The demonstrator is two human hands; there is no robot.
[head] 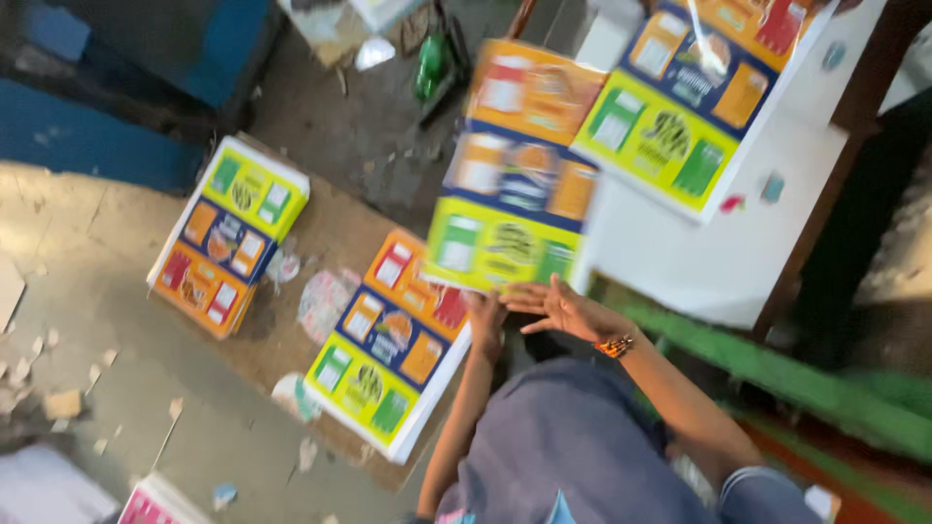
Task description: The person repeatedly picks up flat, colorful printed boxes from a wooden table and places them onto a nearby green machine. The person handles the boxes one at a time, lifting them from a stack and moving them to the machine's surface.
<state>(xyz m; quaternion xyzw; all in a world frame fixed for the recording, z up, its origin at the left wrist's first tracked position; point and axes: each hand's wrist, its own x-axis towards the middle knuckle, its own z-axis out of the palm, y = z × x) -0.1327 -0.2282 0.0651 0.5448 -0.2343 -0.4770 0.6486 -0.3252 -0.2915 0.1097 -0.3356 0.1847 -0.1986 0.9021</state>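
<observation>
Printed sheet (pixel 515 170) held up: orange, blue and yellow-green bands with small panel pattern. Stack on tabletop (pixel 680 97) and floor stacks (pixel 393 340), (pixel 231 233): same banding. Tabletop (pixel 718 257) white. Wrist beads (pixel 615 345) orange. Floor (pixel 146 388) grey-beige, scrap-speckled.

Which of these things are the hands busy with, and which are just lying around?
In use:
- left hand and right hand, both at the bottom edge of the blurred printed sheet
- sheet stack on the floor below it

Lying about:
- second floor stack
- stack on the white table
- green bottle
- paper scraps
</observation>
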